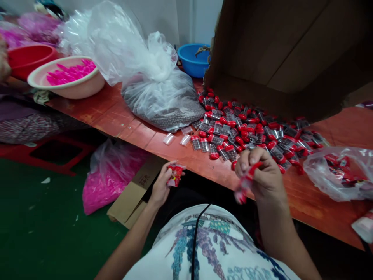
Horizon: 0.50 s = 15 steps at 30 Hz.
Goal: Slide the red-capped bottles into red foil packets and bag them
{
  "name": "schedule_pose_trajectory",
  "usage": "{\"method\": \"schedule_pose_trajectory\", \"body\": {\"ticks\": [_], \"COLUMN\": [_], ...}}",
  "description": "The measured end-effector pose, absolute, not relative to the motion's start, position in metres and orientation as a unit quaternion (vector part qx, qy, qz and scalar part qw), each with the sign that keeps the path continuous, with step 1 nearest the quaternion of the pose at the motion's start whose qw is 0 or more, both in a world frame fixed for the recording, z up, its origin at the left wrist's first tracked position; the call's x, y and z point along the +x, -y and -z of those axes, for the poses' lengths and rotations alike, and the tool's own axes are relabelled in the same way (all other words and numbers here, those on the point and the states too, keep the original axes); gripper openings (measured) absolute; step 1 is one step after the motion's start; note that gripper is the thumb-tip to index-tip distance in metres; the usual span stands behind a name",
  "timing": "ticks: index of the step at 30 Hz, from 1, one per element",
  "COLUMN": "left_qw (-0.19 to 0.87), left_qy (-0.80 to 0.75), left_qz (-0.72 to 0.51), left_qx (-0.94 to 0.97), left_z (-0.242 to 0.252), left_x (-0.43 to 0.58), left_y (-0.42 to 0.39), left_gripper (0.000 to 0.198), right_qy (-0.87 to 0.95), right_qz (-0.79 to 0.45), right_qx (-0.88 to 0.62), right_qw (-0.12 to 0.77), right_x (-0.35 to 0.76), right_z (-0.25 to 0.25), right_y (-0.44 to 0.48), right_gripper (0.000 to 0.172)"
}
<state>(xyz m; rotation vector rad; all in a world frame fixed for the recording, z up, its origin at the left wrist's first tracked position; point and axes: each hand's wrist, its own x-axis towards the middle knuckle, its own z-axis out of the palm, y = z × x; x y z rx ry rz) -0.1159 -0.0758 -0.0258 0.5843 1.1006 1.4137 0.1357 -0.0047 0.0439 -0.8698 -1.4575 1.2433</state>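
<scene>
The shirt (227,252) is white, rounded over the belly, and printed with drooping, grape-like clusters. A thin black cord (194,249) runs down its front in a slight curve. Left of the cord hang a light blue cluster (177,252) and, closer to it, a dark blue one (190,239), with a fine reddish stem farther out. Just right of the cord are a teal patch with a scale-like pattern (220,226) and a long mauve cluster (211,254); farther right come small purple buds, pale blue shapes and navy strokes. On both sides of the cord, the forearms are bare.
</scene>
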Motion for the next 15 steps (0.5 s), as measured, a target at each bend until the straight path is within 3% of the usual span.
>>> {"method": "schedule_pose_trajectory", "body": {"ticks": [3, 7, 10, 12, 15], "left_qw": [0.511, 0.338, 0.222, 0.165, 0.114], "left_qy": [-0.533, -0.637, -0.675, -0.686, -0.701], "left_qz": [-0.593, -0.47, -0.4, -0.385, -0.413], "left_qx": [0.32, 0.509, 0.579, 0.595, 0.57], "left_z": [0.027, 0.043, 0.058, 0.061, 0.051], "left_x": [-0.141, -0.167, -0.182, -0.187, -0.18], "left_y": [0.039, -0.007, -0.023, -0.025, -0.018], "left_gripper": [0.042, 0.047, 0.044, 0.039, 0.034], "right_qy": [0.703, 0.729, 0.75, 0.778, 0.773], "right_qz": [-0.504, -0.441, -0.501, -0.532, -0.442], "right_qx": [-0.329, -0.367, -0.293, -0.227, -0.349], "right_qw": [0.378, 0.373, 0.316, 0.247, 0.292], "right_x": [0.112, 0.078, 0.082, 0.09, 0.099], "right_z": [-0.041, -0.039, -0.045, -0.043, -0.026], "right_y": [0.004, 0.012, 0.014, 0.011, 0.003], "right_gripper": [0.017, 0.01, 0.003, 0.011, 0.01]}}
